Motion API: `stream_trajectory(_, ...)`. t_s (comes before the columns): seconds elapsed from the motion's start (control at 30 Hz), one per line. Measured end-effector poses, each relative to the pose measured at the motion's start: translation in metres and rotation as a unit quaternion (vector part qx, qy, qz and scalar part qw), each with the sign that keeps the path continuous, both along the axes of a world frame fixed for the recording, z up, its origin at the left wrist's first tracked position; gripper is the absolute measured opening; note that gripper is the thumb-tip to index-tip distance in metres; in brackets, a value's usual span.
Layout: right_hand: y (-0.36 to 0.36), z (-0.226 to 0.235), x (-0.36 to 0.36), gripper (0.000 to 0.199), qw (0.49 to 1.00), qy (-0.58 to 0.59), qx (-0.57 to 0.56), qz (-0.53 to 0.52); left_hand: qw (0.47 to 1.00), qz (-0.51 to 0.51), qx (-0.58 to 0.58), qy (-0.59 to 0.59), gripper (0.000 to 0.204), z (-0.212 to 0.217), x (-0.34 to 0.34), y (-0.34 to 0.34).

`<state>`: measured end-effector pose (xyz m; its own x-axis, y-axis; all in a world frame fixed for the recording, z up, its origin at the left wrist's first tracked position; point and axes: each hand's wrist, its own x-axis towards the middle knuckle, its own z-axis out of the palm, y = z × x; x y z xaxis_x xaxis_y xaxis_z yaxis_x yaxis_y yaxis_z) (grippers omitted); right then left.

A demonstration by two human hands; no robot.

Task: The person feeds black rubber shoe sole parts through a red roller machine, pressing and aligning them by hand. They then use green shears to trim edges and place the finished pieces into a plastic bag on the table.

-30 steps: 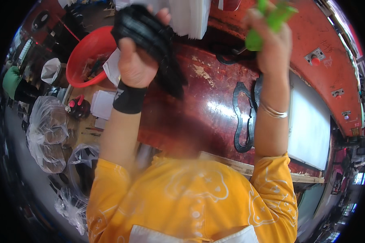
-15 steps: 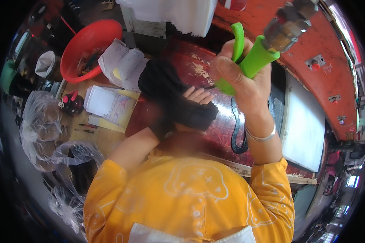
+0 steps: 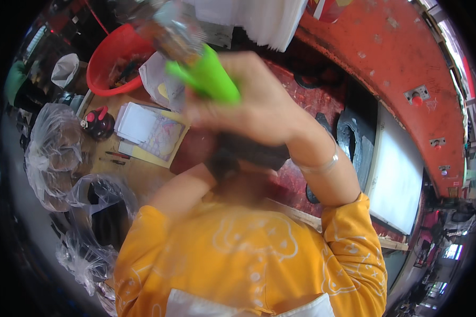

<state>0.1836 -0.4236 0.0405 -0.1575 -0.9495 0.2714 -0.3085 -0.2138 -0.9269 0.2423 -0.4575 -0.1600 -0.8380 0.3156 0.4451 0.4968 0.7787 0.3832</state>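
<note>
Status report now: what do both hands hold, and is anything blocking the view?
Right hand grips green-handled tool. Left hand hidden behind it, near dark object. Right hand blocks the view.

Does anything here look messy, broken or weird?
Yes. The red machine surface is scuffed, with its paint worn off in patches. Crumpled clear plastic bags lie bunched on the left. The right hand holds a green-handled tool very close to the camera, so it is blurred.

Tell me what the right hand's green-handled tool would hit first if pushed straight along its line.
Probably the red basin: the right hand aims the green-handled tool up-left toward it, though depth is unclear.
</note>
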Motion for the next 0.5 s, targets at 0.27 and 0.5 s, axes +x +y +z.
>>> stream_trajectory(0.27, -0.034, 0.002, -0.013, 0.020, 0.992, 0.069, -0.007, -0.110, 0.999, -0.011, -0.028, 0.017, 0.080, -0.002, 0.000, 0.012)
stream_trajectory(0.5, -0.037, -0.014, -0.021, 0.022, 0.988, -0.146, -0.023, 0.052, 0.998, -0.021, -0.045, 0.023, 0.079, 0.000, 0.006, 0.022)
